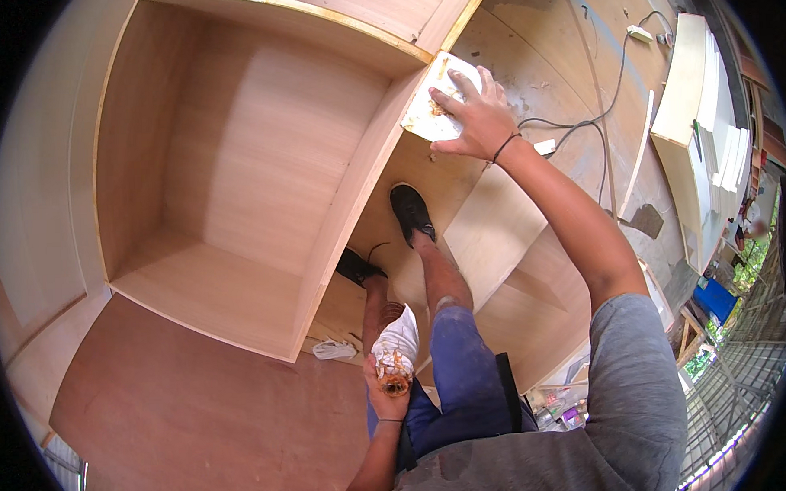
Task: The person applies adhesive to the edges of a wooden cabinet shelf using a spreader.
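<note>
My left hand (388,395) is closed around a crumpled white wrapped bundle (396,336), held between my legs. Its near end is coated with wet-looking orange-brown matter. Over at the corner of an open wooden cabinet box (260,163), my right hand (477,117) lies with fingers spread across a flat white piece (423,115) smeared with the same orange-brown stuff. The thumb rests along the piece's near edge; whether anything is gripped underneath is hidden. The cabinet's rim looks yellowish.
A black cable (613,99) winds across the board-covered floor at right. Stacked pale panels (697,140) stand beyond it. A reddish-brown board (191,408) lies at near left. A crumpled white scrap (334,349) sits beside the cabinet, and my shoes (411,212) are close to its side.
</note>
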Demonstrator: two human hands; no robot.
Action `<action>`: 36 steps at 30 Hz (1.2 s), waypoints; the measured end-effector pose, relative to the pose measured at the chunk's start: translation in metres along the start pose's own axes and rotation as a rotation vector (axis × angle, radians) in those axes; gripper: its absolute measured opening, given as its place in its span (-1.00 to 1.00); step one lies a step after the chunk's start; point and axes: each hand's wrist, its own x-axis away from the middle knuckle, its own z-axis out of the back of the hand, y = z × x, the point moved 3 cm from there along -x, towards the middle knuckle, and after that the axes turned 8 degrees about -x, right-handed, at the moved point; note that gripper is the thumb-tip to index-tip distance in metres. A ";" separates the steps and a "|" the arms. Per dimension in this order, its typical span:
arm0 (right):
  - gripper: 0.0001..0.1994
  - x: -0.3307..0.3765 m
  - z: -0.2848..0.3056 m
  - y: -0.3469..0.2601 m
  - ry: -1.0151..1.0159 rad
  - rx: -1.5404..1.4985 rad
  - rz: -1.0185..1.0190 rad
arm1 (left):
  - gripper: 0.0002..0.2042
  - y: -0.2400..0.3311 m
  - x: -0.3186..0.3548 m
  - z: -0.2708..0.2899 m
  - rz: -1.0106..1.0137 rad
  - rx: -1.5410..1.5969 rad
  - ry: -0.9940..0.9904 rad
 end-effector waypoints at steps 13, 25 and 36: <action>-0.10 -0.004 0.017 -0.011 -0.141 0.094 -0.070 | -0.05 0.010 -0.001 0.012 -0.008 -0.035 0.028; -0.10 0.006 0.024 -0.005 -0.231 0.087 -0.141 | -0.02 0.024 -0.001 0.018 0.002 -0.073 0.034; -0.08 0.032 -0.046 -0.034 0.128 -0.174 0.045 | -0.03 0.014 -0.001 0.016 0.007 0.047 0.000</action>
